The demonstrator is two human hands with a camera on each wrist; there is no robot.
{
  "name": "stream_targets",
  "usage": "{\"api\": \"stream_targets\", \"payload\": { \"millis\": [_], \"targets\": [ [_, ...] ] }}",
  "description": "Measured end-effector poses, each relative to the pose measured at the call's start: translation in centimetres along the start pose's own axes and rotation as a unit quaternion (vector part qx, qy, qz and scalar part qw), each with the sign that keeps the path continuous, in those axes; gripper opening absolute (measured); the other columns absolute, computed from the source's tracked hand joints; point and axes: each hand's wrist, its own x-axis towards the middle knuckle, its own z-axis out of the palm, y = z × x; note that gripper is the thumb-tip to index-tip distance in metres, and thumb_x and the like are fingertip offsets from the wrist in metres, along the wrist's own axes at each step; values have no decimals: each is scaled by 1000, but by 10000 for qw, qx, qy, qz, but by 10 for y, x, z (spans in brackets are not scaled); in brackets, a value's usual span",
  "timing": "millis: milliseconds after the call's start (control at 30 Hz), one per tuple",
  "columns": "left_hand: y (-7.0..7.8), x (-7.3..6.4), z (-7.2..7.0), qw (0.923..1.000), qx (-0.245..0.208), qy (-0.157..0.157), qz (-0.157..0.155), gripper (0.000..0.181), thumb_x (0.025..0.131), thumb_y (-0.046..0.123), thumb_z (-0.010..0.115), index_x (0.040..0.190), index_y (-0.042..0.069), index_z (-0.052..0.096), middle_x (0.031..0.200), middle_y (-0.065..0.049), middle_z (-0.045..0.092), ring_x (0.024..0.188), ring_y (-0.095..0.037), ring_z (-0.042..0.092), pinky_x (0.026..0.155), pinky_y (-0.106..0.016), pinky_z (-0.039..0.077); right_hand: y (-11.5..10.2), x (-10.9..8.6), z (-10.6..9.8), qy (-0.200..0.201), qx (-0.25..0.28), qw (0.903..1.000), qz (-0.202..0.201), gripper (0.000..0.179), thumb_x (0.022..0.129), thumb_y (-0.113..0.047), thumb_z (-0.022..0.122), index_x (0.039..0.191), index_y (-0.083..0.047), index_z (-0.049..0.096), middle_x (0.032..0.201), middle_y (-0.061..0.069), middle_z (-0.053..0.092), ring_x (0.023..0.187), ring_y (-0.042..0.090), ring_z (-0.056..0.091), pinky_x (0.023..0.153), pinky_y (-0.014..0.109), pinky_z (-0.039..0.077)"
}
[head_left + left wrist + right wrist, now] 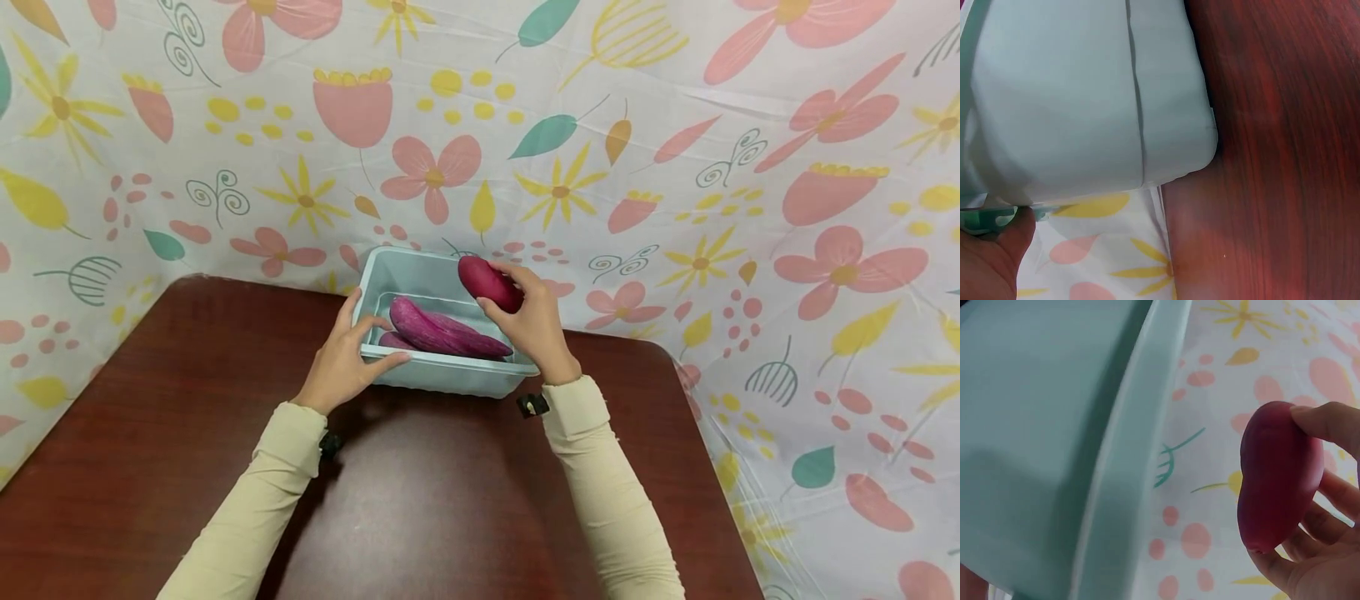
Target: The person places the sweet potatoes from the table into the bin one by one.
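A pale blue-green plastic bin (450, 379) stands at the far edge of the table. Inside it lie long purple eggplants (442, 329), one resting over another that is partly hidden by the front wall. My left hand (341, 358) grips the bin's left front corner, thumb along the front rim. In the left wrist view, the thumb (1017, 234) shows at the bin's edge. Above the bin's right side, my right hand (534, 321) holds a smooth, dark red oblong fruit or vegetable (1279, 478) between thumb and fingers; its exact kind is unclear.
The bin stands on a dark reddish-brown wooden table (420, 500). A white cloth (570, 100) with flower and leaf prints hangs behind the table and along its sides. Each wrist wears a small black device (533, 406) beside the cream sleeve.
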Motion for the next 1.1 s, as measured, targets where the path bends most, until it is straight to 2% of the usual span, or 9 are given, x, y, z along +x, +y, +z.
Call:
{"api": "stream_targets", "payload": {
  "millis": [167,300,667,767,833,900,1000,1100],
  "targets": [
    [1,-3,1,10000,-65,-40,-40,52,83,59,75,117,22,62,171,-7,9,121,-43,59,54,-33,43,9,4,5,125,-71,9994,306,47,87,-15,80,131,-8,66,128,15,68,109,31,64,90,48,57],
    [2,-3,2,10000,-55,-36,-65,52,83,60,75,117,22,63,171,-7,9,124,-43,58,56,-34,44,13,4,6,236,-181,9988,395,46,87,-14,78,131,-7,65,128,17,68,114,33,63,94,48,54],
    [4,0,5,10000,-38,-56,17,54,83,60,75,119,22,63,171,-7,9,126,-44,57,58,-35,45,12,-5,-3,327,-223,9987,335,46,89,-18,78,131,-7,65,130,14,68,116,31,62,99,49,49],
    [3,2,5,9999,0,-114,41,56,84,61,74,122,22,62,171,-7,9,132,-44,52,61,-42,49,6,-12,-5,378,-288,9985,281,46,90,-22,77,132,-7,65,132,13,67,119,31,62,102,49,48],
    [3,1,3,9998,94,-124,83,61,83,61,74,127,22,60,171,-8,8,142,-42,43,71,-52,54,-1,-20,-6,388,-349,9982,301,49,91,-25,76,134,-8,63,138,13,64,124,31,58,107,50,44],
    [6,-1,-1,9995,255,-64,191,66,83,62,74,133,21,58,171,-9,8,151,-39,30,88,-62,52,-9,-29,-7,385,-427,9978,345,51,91,-27,76,137,-9,62,145,12,59,131,31,54,111,52,40],
    [13,-7,-10,9971,578,114,474,75,82,61,75,141,20,53,171,-11,9,158,-36,10,114,-66,32,-21,-44,-9,383,-551,9969,398,55,91,-28,77,140,-11,60,154,11,51,140,31,45,115,54,36],
    [26,-16,-20,9931,864,268,748,81,82,62,74,146,20,49,171,-12,9,159,-36,5,124,-61,14,-30,-59,-9,426,-669,9960,403,60,90,-31,77,143,-13,57,157,11,46,146,30,39,116,55,35]
  ]
}}
